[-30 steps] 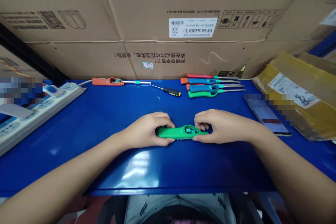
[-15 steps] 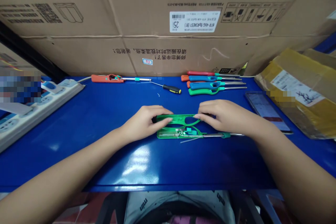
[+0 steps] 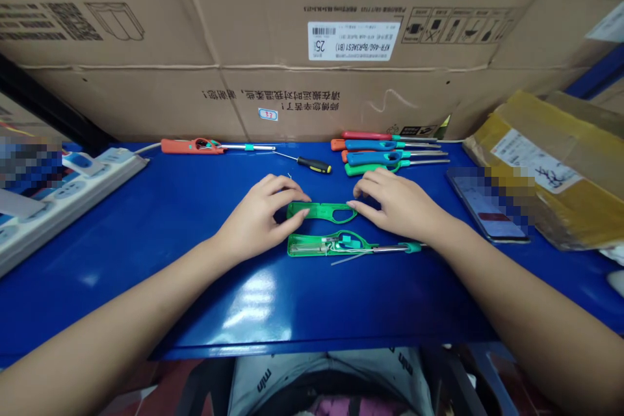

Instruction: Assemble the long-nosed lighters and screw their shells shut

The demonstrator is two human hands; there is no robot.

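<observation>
Head view: Green lighter lay opened in two parts on a glossy blue tabletop

A loose green cover half [image 3: 322, 211] rested between a person's two hands at the middle of the blue tabletop [image 3: 370, 305]. The left hand [image 3: 266, 211] pinched the cover's closed end between thumb and fingers. The right hand [image 3: 394, 205] was curled, its thumb at the looped end; whether it gripped or merely touched could not be told. Just nearer the person, and apart from the cover, lay the green lower half [image 3: 312, 249], inner parts exposed, its metal rod [image 3: 390, 248] pointing right. A thin clear tube [image 3: 347, 260] lay beside it.

Light glared off the near part of the surface. Along the far edge stood a large cardboard box [image 3: 263, 13], its print and white label [image 3: 351, 41] upside down. Before it were an orange lighter [image 3: 190, 147], a black-and-yellow screwdriver [image 3: 314, 165] and a cluster of colored lighters [image 3: 373, 157] with rods pointing right. A white power strip [image 3: 97, 183] ran down the left side. At right, a phone [image 3: 487, 207] lay near a carton [image 3: 517, 136] bound in yellow tape. Below the table's front edge, gray cloth [image 3: 266, 374] printed with lettering covered the person's lap.
</observation>
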